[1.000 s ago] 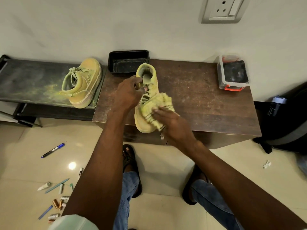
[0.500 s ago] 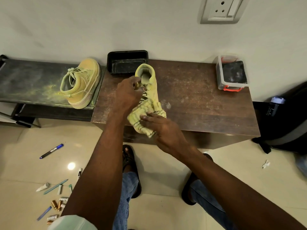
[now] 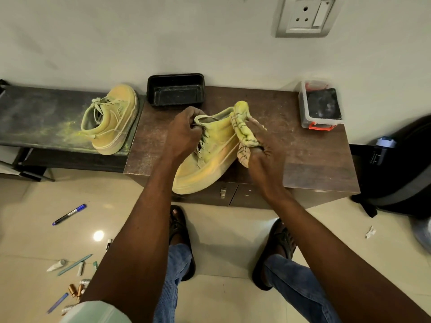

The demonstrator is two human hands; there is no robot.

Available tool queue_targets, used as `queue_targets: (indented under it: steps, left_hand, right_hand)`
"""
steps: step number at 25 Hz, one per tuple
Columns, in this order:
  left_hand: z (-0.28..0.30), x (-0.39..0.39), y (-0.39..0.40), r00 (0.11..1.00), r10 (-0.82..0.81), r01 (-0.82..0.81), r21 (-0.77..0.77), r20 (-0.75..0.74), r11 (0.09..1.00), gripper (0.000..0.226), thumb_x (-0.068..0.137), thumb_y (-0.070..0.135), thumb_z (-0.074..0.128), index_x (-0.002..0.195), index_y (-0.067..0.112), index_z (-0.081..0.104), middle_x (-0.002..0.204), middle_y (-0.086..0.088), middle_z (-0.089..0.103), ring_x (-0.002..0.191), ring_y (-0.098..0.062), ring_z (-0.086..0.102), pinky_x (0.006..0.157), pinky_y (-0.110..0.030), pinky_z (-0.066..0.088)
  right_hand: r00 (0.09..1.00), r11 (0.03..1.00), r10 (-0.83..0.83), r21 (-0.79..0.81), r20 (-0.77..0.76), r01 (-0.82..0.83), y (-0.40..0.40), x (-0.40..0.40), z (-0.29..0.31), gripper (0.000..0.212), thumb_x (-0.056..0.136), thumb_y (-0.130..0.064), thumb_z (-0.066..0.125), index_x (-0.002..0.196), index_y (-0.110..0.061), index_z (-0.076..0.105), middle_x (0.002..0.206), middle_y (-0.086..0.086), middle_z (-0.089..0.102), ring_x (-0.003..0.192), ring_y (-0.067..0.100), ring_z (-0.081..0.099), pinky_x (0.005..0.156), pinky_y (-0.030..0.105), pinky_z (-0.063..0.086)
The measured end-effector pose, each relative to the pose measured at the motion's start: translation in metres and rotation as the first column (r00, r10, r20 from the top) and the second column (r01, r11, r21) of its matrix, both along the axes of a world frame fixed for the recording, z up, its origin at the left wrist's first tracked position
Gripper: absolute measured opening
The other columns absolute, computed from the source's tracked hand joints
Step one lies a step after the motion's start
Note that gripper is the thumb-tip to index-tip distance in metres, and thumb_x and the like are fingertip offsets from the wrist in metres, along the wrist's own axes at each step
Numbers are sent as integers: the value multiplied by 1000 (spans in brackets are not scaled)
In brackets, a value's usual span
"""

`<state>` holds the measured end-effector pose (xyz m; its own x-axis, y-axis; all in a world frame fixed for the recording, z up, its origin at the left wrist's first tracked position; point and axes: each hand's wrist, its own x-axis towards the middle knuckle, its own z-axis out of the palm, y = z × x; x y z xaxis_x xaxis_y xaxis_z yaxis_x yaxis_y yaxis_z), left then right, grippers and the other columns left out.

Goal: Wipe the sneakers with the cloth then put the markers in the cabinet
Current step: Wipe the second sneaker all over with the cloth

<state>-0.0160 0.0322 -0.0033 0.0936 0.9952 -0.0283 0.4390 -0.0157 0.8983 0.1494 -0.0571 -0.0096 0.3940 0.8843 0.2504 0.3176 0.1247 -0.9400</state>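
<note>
Brown wooden tabletop (image 3: 314,157) against a pale wall, dusty, yellow powder smears around. Held sneaker (image 3: 210,155) sits tilted on its side at the tabletop's front edge, toe hanging past the edge over the cabinet (image 3: 245,194) doors below. Left hand (image 3: 184,134) grips the sneaker at the collar and laces, fingers curled in. Right hand (image 3: 261,155) clutches the cloth (image 3: 242,127), bunched and pressed against the sneaker's heel and sole side. Cloth stained yellow with dark marks. Sneaker still shows yellow-orange powder on the side and midsole, so wiping of this one looks mid-way, not done. Second sneaker (image 3: 112,120) stands left of the held sneaker on a dark lower bench (image 3: 35,117), yellow dust around it; looks unwiped, can't be sure. Black tray (image 3: 176,92) just behind the held sneaker by the wall. Clear box with red clips (image 3: 320,108) at the tabletop's far right. Markers (image 3: 70,214) and small tubes lie scattered on the floor well left of and below the sneaker, none picked up, cabinet doors closed. Marker step wholly left. Black bag (image 3: 403,173) right of the tabletop.
</note>
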Motion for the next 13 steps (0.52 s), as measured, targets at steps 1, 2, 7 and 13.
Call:
queue_targets:
  steps: [1,2,7,13]
  left_hand:
    - [-2,1,1,1000,-1,1,-29,7,1000,34,77,-6,47,99,15,62,91,-5,68,77,-13,61,67,-34,50]
    - [-3,3,1,1000,10,-10,-43,13,999,36,78,-6,48,103,17,60,95,-3,68,81,-11,62,69,-32,51]
    - [-2,-10,1,998,64,-62,-169,5,984,25,90,19,63,115,19,59,107,2,69,97,-13,66,83,-31,55]
    - [25,-67,-15,975,-214,207,-601,61,772,64,63,63,74,111,22,65,111,-4,69,102,-23,65,91,-42,53]
  right_hand:
    - [983,997,62,40,173,-70,-1,2,-5,56,74,15,45,122,-8,63,129,7,61,122,16,55,105,27,43]
    - [950,993,99,34,296,-115,-1,2,-11,58,73,15,44,124,-7,61,133,9,57,127,17,50,108,26,40]
    - [823,990,143,-76,550,-121,5,-6,-18,64,71,4,44,133,-7,53,141,8,50,135,24,42,109,36,39]
    - [754,981,178,-172,633,-87,15,-13,-8,60,77,-7,47,137,-11,49,144,4,47,134,20,42,100,38,47]
